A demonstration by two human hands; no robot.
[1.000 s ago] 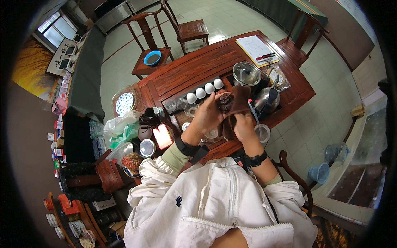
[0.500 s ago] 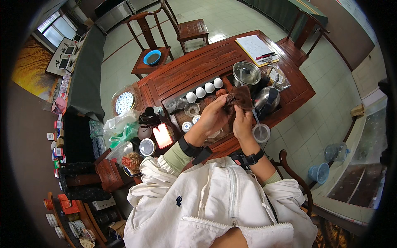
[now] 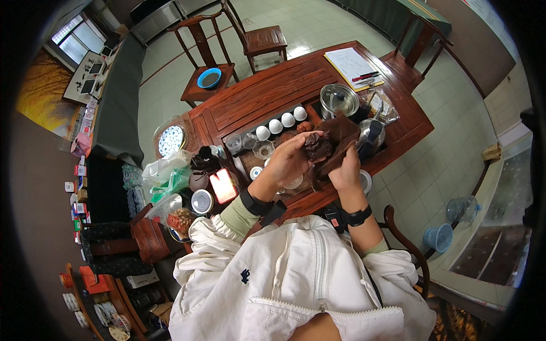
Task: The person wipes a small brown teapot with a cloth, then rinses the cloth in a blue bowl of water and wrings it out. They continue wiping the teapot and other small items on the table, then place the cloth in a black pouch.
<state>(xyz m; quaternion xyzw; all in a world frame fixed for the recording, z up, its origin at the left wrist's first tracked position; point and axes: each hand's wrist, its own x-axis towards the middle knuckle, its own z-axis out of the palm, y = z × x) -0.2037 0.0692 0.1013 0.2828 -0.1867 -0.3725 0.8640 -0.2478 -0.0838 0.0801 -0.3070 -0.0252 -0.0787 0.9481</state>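
Observation:
Above the near side of the wooden tea table (image 3: pixel 261 96), my left hand (image 3: pixel 285 163) grips a dark brown, knobbly figurine (image 3: pixel 319 149) that looks carved. My right hand (image 3: pixel 346 172) is closed on a brown cloth (image 3: pixel 343 131), which spreads behind and beside the figurine. Just beyond my hands stand several white cups (image 3: pixel 275 126) in a row and a small reddish-brown figurine (image 3: pixel 304 127). Clear glass cups (image 3: pixel 263 149) sit left of my left hand. My fingertips behind the cloth are partly hidden.
A steel kettle (image 3: pixel 372 132) and a glass-lidded pot (image 3: pixel 339 101) stand close to my right hand. A clipboard (image 3: pixel 351 65) with pens lies farther back. To the left are a red-rimmed lit panel (image 3: pixel 223 186), a round-lidded jar (image 3: pixel 202 201) and plastic bags (image 3: pixel 168 170).
The cloth has opened out from a bunched shape, and the dark figurine now shows. My right hand has moved a little right and down, away from my left.

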